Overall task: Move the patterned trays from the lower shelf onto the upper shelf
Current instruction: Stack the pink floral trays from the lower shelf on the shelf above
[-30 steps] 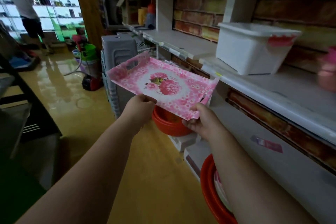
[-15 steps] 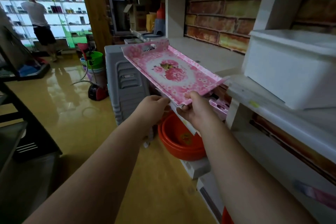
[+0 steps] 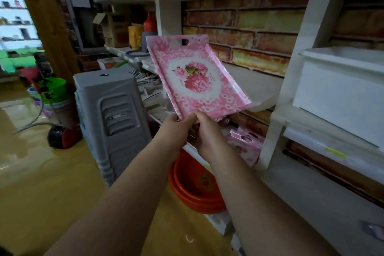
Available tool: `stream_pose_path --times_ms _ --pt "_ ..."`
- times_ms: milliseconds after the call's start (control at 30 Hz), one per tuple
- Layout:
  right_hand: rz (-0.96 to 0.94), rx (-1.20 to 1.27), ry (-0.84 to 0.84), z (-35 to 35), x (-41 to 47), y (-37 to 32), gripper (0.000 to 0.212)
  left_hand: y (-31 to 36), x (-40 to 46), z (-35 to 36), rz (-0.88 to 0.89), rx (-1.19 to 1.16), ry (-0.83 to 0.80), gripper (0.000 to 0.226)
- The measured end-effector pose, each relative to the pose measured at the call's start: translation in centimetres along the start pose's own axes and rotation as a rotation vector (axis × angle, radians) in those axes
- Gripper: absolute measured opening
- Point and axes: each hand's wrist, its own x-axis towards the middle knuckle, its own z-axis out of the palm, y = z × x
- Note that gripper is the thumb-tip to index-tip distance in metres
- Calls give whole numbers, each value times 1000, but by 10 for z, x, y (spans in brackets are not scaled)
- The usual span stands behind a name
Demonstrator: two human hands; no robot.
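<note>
In the middle of the frame, both hands held a pink patterned tray (image 3: 197, 81) by its near edge. The left hand (image 3: 176, 129) gripped this edge with curled fingers from the left, and the right hand (image 3: 207, 131) pinched it just beside, thumb on top. The tray was tilted, its far end with the handle hole raised toward the brick wall (image 3: 249, 33). It was held above the front part of the upper shelf (image 3: 259, 81); whether it touched the shelf, I cannot tell. Below the right hand, more pink trays (image 3: 245, 143) lay on the lower shelf. At the right edge of the frame a white box (image 3: 340, 93) stood on the shelf. Lower centre, red basins (image 3: 195, 191) were on the floor, and to the left stood a grey plastic stack (image 3: 114, 114).
</note>
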Motion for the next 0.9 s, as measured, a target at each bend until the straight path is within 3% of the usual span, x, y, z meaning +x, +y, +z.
stream_pose_path --times_ms 167,333,433,600,767,900 --pt "-50 -134 37 15 33 0 54 12 57 -31 -16 -238 -107 9" --pt "-137 145 239 -18 58 -23 72 10 112 -45 -143 -308 -187 11" --pt "-186 215 306 -54 66 -38 63 1 139 -38 -196 -297 -227 15" --pt "-158 298 391 -82 105 -57 15 -6 192 -23 -240 -263 -261 21" --pt "-199 406 506 -79 155 -63 12 -6 243 1 -249 -313 -299 24" --pt "-234 351 593 -73 181 -73 16 -4 267 29 -297 -254 -396 28"
